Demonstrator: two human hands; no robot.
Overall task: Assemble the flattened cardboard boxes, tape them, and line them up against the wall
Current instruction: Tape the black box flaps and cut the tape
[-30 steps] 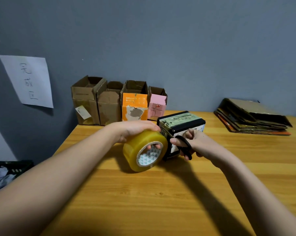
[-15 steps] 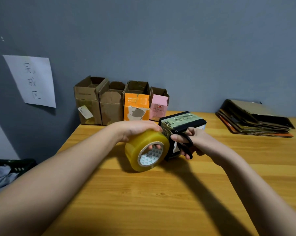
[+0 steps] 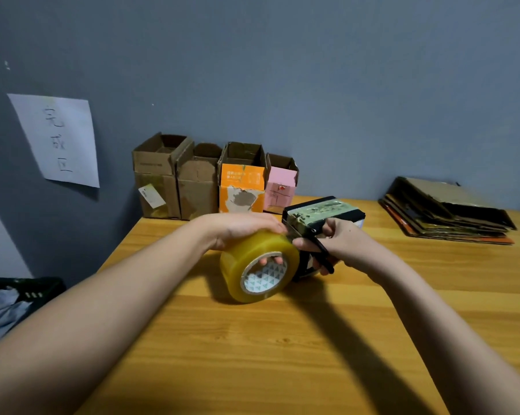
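**A:** Head view, nearest first: my left hand grips the tape roll from above, fingers hooked through its core, the roll's bottom edge down on the bench.

**B:** What's changed over the last second?

**A:** Little, apart from the scissors. My right hand has lifted them slightly and the blades now sit at the box's near top edge, where the tape runs off the roll. I judge this is the cut that frees the strip, so this box is nearly sealed.

**B:** And the box against your fingers?

**A:** The black box stands just behind both hands, touching the roll's right side. My right fingers are curled through the scissor handles, pressed against its front face.

**B:** Further back?

**A:** Four open boxes line the wall; flattened boxes wait at the far right.
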